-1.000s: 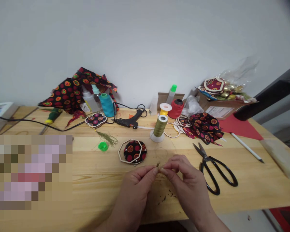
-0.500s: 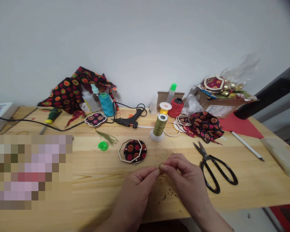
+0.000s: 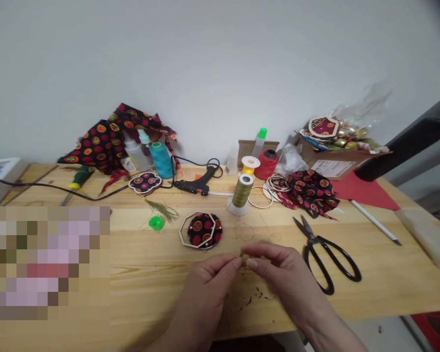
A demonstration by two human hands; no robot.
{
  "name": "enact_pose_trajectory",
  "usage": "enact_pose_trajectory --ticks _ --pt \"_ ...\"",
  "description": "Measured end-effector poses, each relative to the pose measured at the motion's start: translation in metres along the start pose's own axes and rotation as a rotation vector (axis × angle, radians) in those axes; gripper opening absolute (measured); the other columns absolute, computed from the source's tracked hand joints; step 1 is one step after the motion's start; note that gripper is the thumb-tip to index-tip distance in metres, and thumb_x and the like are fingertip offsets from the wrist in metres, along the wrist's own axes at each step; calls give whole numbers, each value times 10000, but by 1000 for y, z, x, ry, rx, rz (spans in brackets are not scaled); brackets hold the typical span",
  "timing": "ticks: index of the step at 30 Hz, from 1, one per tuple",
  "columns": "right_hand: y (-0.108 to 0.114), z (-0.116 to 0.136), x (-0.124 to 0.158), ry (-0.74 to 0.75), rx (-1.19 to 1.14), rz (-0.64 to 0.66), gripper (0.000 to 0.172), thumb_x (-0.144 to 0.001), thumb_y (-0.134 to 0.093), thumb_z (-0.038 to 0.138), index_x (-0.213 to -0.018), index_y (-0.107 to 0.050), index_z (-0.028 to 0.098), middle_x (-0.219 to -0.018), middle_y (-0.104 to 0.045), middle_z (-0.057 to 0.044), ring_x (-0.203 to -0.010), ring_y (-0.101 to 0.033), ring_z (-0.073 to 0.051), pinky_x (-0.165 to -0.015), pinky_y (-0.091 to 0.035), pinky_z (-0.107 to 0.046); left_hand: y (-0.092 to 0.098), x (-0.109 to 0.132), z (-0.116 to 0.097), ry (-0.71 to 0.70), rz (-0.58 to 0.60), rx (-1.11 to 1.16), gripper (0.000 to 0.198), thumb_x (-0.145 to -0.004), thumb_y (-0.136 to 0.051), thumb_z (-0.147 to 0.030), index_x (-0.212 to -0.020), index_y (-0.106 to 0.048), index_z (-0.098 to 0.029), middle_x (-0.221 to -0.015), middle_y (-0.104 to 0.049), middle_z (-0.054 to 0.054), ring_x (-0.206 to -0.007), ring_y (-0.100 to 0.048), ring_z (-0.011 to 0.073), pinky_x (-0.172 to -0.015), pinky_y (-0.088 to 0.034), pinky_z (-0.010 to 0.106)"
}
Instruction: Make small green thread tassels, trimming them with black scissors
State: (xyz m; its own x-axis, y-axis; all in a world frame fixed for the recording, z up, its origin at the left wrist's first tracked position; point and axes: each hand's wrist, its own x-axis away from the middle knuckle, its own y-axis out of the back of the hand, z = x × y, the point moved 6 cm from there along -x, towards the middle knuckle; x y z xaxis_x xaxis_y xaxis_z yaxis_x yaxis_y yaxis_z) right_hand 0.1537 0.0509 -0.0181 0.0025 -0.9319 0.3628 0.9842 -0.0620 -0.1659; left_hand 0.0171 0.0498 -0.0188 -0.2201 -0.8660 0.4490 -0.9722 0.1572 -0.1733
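Observation:
Just above the front part of the table, my left hand (image 3: 211, 278) and my right hand (image 3: 288, 274) meet fingertip to fingertip. Both are closed in a pinch on a tiny bit of olive thread (image 3: 243, 254), mostly hidden by the fingers. A fine loose strand (image 3: 245, 232) curls on the wood just beyond them. Left of the hands lies a patterned fabric disc (image 3: 213, 233) with white-headed pins, overlapped by a pale octagonal frame (image 3: 181, 233). Behind the hands stands an olive thread spool (image 3: 242, 191). Black-handled scissors (image 3: 317, 244) lie open to the right.
A glue gun (image 3: 198, 183), a blue thread cone (image 3: 163, 160) and a red one (image 3: 267, 162) are along the back. A tasselled flower piece (image 3: 145, 183) and green cap (image 3: 156, 223) sit left. A white pen (image 3: 376, 222) and crumpled fabric (image 3: 311, 190) are right.
My right fingers have shifted slightly and spread a little at the pinch, showing more of the olive bit. My left hand stays nearly still. Things on the table have not moved.

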Motion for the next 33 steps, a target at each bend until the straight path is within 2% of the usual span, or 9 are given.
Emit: enact_pose_trajectory --ticks 3,5,9,18,22,26,29,33 --pt "4 2 1 34 81 -89 211 -567 -823 328 -670 -697 193 -564 -600 48 -531 -465 -83 -515 -335 -205 3 0 2 -29 -26 -16 206 -788 -648 -354 -697 -753 -202 -417 -336 -91 -435 -256 77 -418 -211 199" --pt "4 5 2 61 132 -104 221 -578 -807 337 -661 -671 184 -550 -565 51 -515 -427 -85 -501 -305 -216 3 0 1 -47 -30 -29 197 -790 -647 -348 -713 -761 -207 -428 -331 -90 -450 -258 80 -429 -214 200" --pt "-1 11 3 115 194 -90 196 -608 -771 335 -651 -673 170 -610 -581 24 -569 -444 -108 -545 -335 -237 0 1 1 -28 2 -40 203 -799 -633 -359 -826 -787 -230 -438 -305 -90 -470 -255 88 -453 -226 205" --pt "-4 14 2 122 147 -86 186 -651 -724 317 -608 -634 160 -570 -552 33 -582 -451 -112 -569 -347 -238 -2 2 3 -14 24 -25 232 -795 -629 -384 -859 -790 -230 -436 -301 -91 -463 -253 91 -465 -250 206" --pt "-4 11 1 95 91 -74 199 -665 -734 324 -622 -630 160 -568 -567 33 -563 -455 -105 -557 -347 -232 -2 2 4 13 10 -28 241 -776 -637 -390 -818 -786 -204 -395 -308 -96 -423 -260 88 -437 -247 209" --pt "3 3 1 84 20 -103 243 -722 -707 405 -686 -652 171 -620 -599 22 -586 -487 -109 -578 -379 -236 2 1 7 20 -34 -1 229 -763 -653 -395 -729 -764 -198 -388 -339 -93 -412 -271 87 -425 -241 208" --pt "3 1 3 88 84 -51 246 -728 -697 416 -710 -682 172 -655 -624 1 -607 -510 -123 -581 -387 -246 3 1 8 9 -28 -7 221 -774 -649 -391 -731 -756 -203 -412 -332 -97 -423 -240 81 -420 -215 206" --pt "5 9 7 189 271 -128 204 -657 -737 360 -681 -675 168 -656 -601 -7 -608 -510 -147 -583 -390 -275 2 0 5 -16 -19 -24 219 -790 -641 -375 -712 -752 -204 -425 -299 -98 -437 -219 78 -415 -192 202"
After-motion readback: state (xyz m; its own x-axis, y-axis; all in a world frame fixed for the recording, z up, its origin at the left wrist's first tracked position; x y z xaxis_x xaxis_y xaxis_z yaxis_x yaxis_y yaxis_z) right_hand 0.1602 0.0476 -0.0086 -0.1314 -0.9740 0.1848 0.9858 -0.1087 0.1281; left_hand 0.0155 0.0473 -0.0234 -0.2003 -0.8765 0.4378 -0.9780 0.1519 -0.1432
